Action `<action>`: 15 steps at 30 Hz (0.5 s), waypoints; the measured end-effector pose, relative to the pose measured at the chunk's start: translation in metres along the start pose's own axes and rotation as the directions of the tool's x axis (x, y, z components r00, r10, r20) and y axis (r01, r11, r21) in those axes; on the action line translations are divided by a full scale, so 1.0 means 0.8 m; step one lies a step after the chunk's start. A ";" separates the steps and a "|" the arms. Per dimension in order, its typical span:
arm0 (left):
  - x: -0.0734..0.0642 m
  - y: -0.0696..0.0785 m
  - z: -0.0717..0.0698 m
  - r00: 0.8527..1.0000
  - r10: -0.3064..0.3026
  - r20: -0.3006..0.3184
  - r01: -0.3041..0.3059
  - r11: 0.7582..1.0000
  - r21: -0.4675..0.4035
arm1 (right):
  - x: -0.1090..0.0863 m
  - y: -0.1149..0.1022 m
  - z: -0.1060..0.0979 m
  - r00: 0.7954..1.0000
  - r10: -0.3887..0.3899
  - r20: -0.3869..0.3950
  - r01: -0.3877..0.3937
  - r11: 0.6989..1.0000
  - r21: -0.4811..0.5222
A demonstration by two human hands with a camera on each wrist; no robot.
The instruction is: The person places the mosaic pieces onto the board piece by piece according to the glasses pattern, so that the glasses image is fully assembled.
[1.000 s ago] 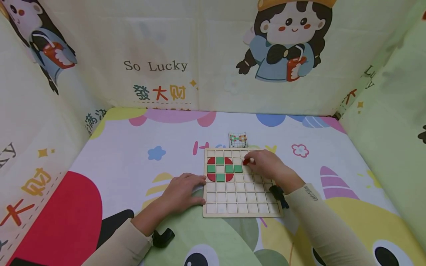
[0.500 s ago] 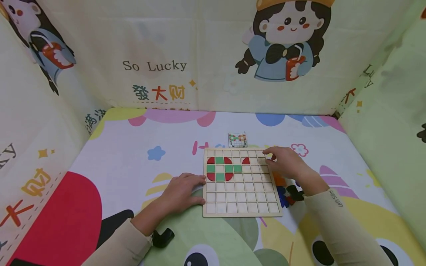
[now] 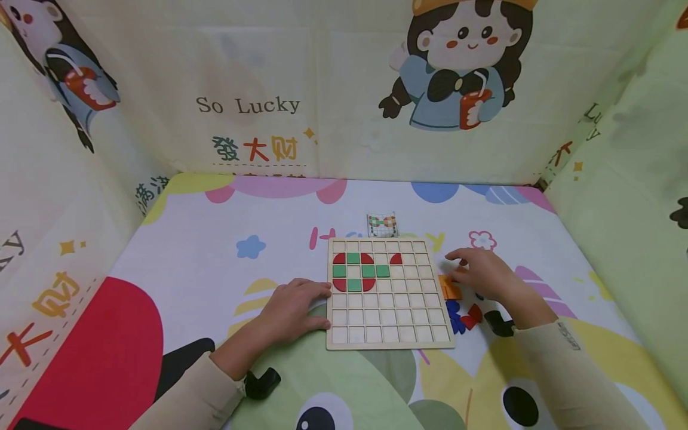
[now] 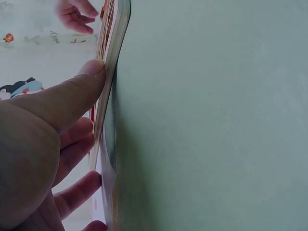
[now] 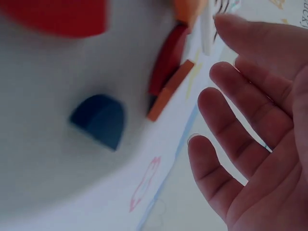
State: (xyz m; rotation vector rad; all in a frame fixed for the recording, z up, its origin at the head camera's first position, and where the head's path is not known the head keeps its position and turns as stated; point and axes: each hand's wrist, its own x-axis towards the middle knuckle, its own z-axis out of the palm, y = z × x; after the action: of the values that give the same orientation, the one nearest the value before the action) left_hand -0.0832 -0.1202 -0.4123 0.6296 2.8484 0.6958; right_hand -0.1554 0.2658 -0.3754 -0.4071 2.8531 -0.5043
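Observation:
A wooden grid board point(image 3: 392, 319) lies on the table, with green squares point(image 3: 353, 258) and red quarter-round tiles point(image 3: 366, 258) filling cells at its upper left. One lone red tile point(image 3: 396, 259) occupies a cell farther right in the same row. My left hand point(image 3: 292, 310) touches the board's left edge; its thumb point(image 4: 91, 72) lies against the rim in the left wrist view. Just beyond the right edge hovers my right hand point(image 3: 481, 272), holding nothing, its fingers point(image 5: 219, 120) relaxed. Beneath and beside it are orange tiles point(image 3: 450, 288) and a dark blue quarter-round tile point(image 5: 98, 118).
Blue tiles point(image 3: 455, 316) and red tiles point(image 3: 473, 316) lie loose in a group along the board's right side. Behind the board is a small pattern card point(image 3: 383, 224). A printed cloth point(image 3: 285, 221) covers the table, and patterned curtains point(image 3: 344, 89) enclose it.
My right hand has let go of the red tile, which now sits in its cell, and has moved right, off the board to the loose tiles. The left hand has stayed at the board's edge.

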 end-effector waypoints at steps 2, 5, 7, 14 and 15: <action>0.000 0.000 0.000 1.000 -0.002 0.001 0.002 1.000 0.002 | -0.002 0.003 0.001 1.000 0.001 0.009 -0.001 1.000 0.010; 0.001 0.000 0.001 1.000 -0.006 0.002 0.006 1.000 0.004 | -0.003 0.007 0.004 1.000 0.007 0.014 -0.008 1.000 0.025; 0.001 0.000 0.001 1.000 -0.009 0.003 0.009 1.000 0.001 | -0.004 0.008 0.006 1.000 0.012 0.014 -0.013 1.000 0.029; 0.001 0.001 0.001 1.000 -0.013 0.004 0.013 1.000 0.000 | 0.001 0.013 0.011 1.000 0.012 0.004 -0.012 1.000 0.016; 0.001 0.001 0.001 1.000 -0.015 0.005 0.015 1.000 0.000 | 0.002 0.013 0.011 1.000 0.011 0.003 -0.011 1.000 0.018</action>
State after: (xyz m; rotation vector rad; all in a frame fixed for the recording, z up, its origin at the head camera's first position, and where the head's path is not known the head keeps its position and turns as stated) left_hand -0.0831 -0.1190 -0.4128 0.6083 2.8459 0.6904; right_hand -0.1568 0.2725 -0.3874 -0.3880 2.8448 -0.5264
